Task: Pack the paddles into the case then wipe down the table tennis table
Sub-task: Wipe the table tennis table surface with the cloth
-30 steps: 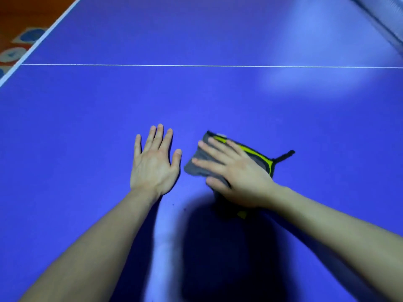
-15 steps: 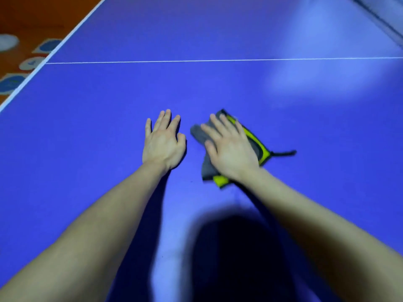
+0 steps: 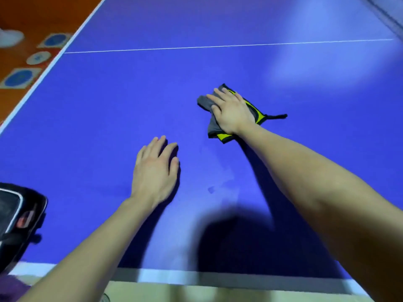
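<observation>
The blue table tennis table [image 3: 109, 110] fills the view. A grey cloth with yellow-green trim and a black loop [image 3: 212, 123] lies on it right of centre. My right hand [image 3: 231, 111] presses flat on top of the cloth, fingers pointing away from me. Nearer to me and to the left, my left hand [image 3: 156, 168] rests palm down on the bare table, fingers apart, holding nothing. A black paddle case with a white rim [image 3: 17, 219] sits at the table's near left corner; I cannot see inside it.
The table's white near edge [image 3: 218, 277] runs along the bottom, its left edge [image 3: 43, 73] slants up to the top. The net [image 3: 388, 12] is at the top right. Orange floor with blue-and-white markers [image 3: 20, 77] lies to the left. A faint damp streak [image 3: 218, 186] shows mid-table.
My right hand has slid the cloth away from me and to the right. My left hand stays flat on the table, now apart from the cloth. The view has pulled back, showing the case and near edge.
</observation>
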